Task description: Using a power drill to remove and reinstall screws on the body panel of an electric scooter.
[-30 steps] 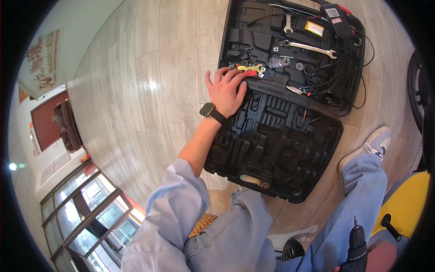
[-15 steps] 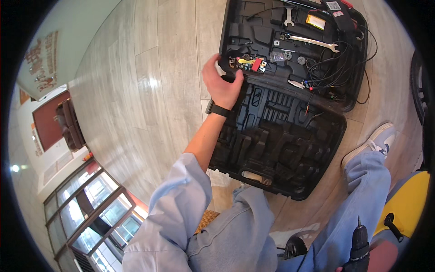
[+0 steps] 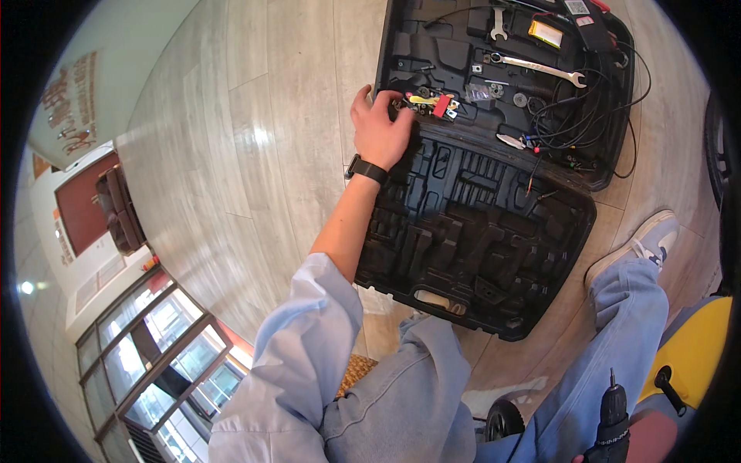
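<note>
My left hand [image 3: 381, 130], with a dark watch on its wrist, reaches over the left corner of the open black tool case [image 3: 482, 328]. Its thumb and index finger stay apart, tips bent down among small screws and metal parts [image 3: 421, 109]; whether they touch a piece is hidden. Close to those fingertips lies a small yellow and red item [image 3: 442, 105]. At the lower right, my right hand [image 3: 652, 438] is closed around a black power drill [image 3: 614, 413], its bit pointing up. The picture's lower edge cuts off much of that hand.
The case's far half holds a combination wrench [image 3: 540, 69], a shorter wrench [image 3: 499, 25], a silver battery pack [image 3: 546, 33] and tangled black cables [image 3: 575, 119]. Moulded recesses shape the near half. A yellow panel with a black handle [image 3: 670, 390] stands beside my right leg.
My left hand has lowered to the case corner, its fingers curling more toward the small parts. The view has shifted slightly. The drill stays in my right hand.
</note>
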### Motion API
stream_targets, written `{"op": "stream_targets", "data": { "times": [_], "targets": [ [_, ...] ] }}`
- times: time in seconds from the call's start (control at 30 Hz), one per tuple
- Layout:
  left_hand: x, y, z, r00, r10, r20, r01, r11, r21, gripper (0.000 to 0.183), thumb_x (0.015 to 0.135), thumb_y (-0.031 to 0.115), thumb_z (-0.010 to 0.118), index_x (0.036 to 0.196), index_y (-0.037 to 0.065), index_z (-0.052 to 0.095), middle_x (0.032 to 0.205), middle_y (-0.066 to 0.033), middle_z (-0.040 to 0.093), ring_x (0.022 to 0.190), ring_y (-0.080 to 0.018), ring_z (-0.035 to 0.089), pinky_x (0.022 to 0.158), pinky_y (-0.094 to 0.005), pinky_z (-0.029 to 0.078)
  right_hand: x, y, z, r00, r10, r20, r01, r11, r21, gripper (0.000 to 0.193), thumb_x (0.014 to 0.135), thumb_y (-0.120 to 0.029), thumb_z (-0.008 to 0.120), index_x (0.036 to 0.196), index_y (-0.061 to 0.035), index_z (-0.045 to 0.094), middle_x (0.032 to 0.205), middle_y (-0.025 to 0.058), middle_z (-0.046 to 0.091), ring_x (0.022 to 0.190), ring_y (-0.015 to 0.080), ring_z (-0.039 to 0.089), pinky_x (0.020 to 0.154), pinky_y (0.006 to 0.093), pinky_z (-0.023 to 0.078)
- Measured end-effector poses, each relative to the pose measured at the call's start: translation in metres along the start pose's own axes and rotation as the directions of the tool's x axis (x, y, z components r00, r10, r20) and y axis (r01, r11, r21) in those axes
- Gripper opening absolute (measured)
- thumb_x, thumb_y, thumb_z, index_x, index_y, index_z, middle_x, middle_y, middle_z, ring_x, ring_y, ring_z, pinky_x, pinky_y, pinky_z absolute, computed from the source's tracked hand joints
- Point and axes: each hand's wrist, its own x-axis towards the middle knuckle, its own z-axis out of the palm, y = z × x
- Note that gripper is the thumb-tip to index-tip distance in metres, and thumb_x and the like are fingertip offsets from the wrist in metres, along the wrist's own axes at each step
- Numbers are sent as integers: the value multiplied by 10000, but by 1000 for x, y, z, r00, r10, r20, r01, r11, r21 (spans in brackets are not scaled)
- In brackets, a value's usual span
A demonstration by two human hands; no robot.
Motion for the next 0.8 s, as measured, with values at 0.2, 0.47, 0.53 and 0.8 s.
{"op": "stream_targets", "data": {
  "times": [0.2, 0.47, 0.53, 0.8],
  "targets": [
    [4, -13, -3, 1000, 6, -2, -6, 958, -288, 289, 798, 162, 487, 1018, 144, 673, 1316, -234, 408, 1269, -394, 328, 1051, -459, 279, 0, 4, 6, 999, -30, -26, 30, 999, -15, 584, 899, -172, 600, 1390, -173, 283, 824, -17, 426, 626, 82, 418, 617, 240, 386],
    [-8, 20, -8, 910, 405, 88, -414, 899, 145, 339, 788, 177, 544, 1101, 205, 671, 1418, -191, 337, 1322, -433, 244, 1096, -481, 219, 0, 2, 4, 1000, -22, -18, 22, 1000, -21, 609, 903, -176, 595, 1409, -164, 255, 823, -13, 422, 613, 79, 412, 596, 234, 382],
    [-8, 11, -9, 926, 376, 17, -376, 922, 87, 332, 794, 120, 529, 1091, 162, 670, 1419, -174, 348, 1317, -404, 275, 1091, -459, 243, -2, 3, 0, 1000, -22, 0, 22, 1000, -2, 618, 906, -178, 591, 1417, -166, 243, 827, -11, 422, 611, 80, 412, 593, 235, 382],
    [-8, 7, -6, 964, 262, -45, -265, 958, -109, 308, 778, 65, 514, 1065, 51, 627, 1353, -171, 424, 1243, -347, 405, 1041, -400, 337, -4, 3, -6, 999, -45, 6, 45, 998, 39, 625, 919, -176, 566, 1432, -172, 211, 864, 5, 432, 639, 89, 437, 616, 244, 402]
  ]
}}
